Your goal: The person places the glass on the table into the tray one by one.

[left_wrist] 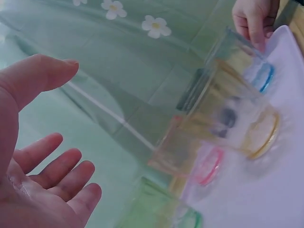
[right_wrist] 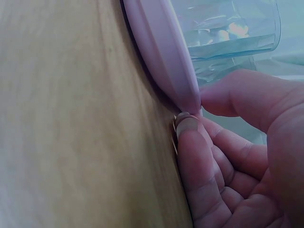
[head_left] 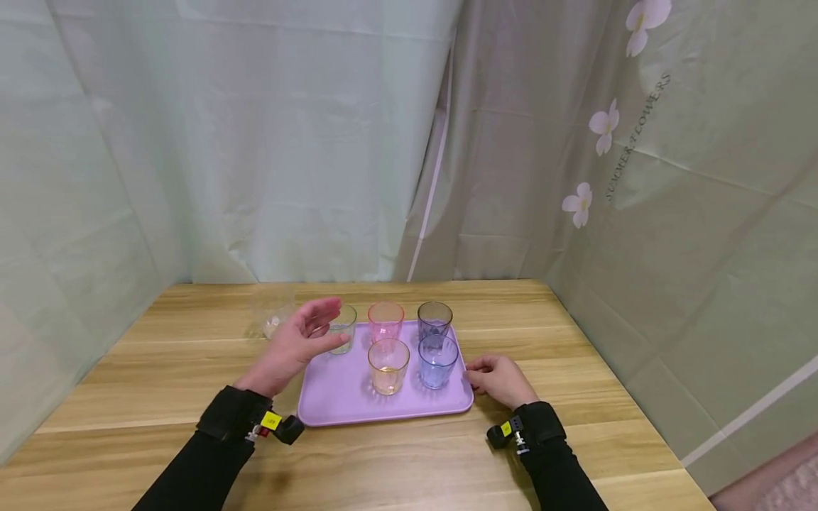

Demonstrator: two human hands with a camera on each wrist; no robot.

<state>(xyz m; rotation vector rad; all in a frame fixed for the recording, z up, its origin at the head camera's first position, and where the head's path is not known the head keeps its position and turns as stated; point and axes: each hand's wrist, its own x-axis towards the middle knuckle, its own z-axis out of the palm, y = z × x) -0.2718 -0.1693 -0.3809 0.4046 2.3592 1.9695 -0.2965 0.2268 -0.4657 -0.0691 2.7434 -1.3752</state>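
On the wooden table lies a lilac tray [head_left: 339, 408] bearing several tinted tumblers. A yellow glass [head_left: 388, 376] and a blue glass [head_left: 438, 365] are at its front. Behind them stand a pink glass [head_left: 386, 326], a grey glass [head_left: 435, 316] and, at the back left, a green glass [head_left: 345, 326]. My left hand [head_left: 299, 348] hovers beside the green glass with fingers spread; the left wrist view shows its palm empty, apart from the green glass [left_wrist: 147, 209]. At the tray's right edge, my right hand [head_left: 501, 380] pinches the rim [right_wrist: 185, 90] between thumb and fingers.
Left of the tray, a clear glass [head_left: 271, 316] stands on the table, partly behind my left hand. Pale curtains [head_left: 307, 142] hang along the table's back and sides. Wooden tabletop [head_left: 383, 468] extends in front of the tray.
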